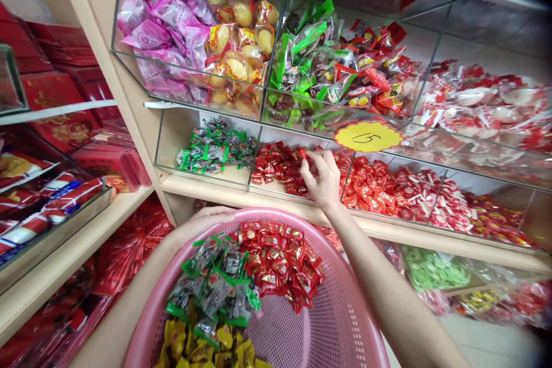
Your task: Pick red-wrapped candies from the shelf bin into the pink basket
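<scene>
A pink basket (345, 299) holds red candies (280, 259), green-and-clear wrapped candies (215, 282) and yellow ones (202, 348). My left hand (204, 221) is closed over the basket's far left rim. Above the lower shelf bin of dark red candies (276, 164), my right hand (321, 175) has its thumb and fingers curled together, with a small red candy at the fingertips. Green wrapped candies (218, 146) lie in the bin to the left; brighter red ones (373, 187) fill the bin to the right.
The upper glass bins hold pink packets (168, 40), yellow snacks (241, 40), green packets (306, 57) and red-and-clear packets (487, 103). A yellow tag (368, 136) marked 15 hangs on the glass edge. A wooden upright (99, 40) and side shelves with red boxes stand left.
</scene>
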`<state>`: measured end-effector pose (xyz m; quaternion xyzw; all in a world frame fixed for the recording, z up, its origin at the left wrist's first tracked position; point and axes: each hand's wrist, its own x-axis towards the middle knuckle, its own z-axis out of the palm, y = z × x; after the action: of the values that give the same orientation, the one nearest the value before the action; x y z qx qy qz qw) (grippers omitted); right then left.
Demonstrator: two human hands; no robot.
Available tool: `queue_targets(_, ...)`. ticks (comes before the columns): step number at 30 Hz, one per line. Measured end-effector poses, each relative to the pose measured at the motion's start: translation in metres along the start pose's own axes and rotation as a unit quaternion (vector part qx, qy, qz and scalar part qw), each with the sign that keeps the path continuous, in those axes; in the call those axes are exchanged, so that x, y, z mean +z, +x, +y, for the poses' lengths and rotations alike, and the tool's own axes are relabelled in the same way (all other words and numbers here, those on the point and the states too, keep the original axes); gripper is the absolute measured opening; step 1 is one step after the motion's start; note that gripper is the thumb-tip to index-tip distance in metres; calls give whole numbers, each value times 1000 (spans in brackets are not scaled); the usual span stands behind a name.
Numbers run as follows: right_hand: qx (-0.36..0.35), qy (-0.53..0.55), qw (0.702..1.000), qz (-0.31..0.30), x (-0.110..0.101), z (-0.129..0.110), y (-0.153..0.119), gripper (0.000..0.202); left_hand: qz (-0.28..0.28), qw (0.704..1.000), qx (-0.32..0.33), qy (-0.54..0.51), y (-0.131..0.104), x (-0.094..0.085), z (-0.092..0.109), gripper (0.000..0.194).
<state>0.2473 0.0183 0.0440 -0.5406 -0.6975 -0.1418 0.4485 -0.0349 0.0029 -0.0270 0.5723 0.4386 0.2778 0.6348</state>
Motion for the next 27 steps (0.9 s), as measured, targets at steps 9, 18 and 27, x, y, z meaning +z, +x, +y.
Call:
queue_targets(9, -170, 37, 938, -300, -39, -52, -61, 29, -14, 1000, -8, -1, -1, 2, 2, 46)
queue_targets(18, -258, -76, 876, -401, -41, -83, -80, 20, -5, 999, -8, -36, -1, 4, -2, 42)
queue_targets(27, -285, -92, 872, -387, -31, -91, -92, 21, -4, 1000, 8, -13, -2, 3, -2, 40)
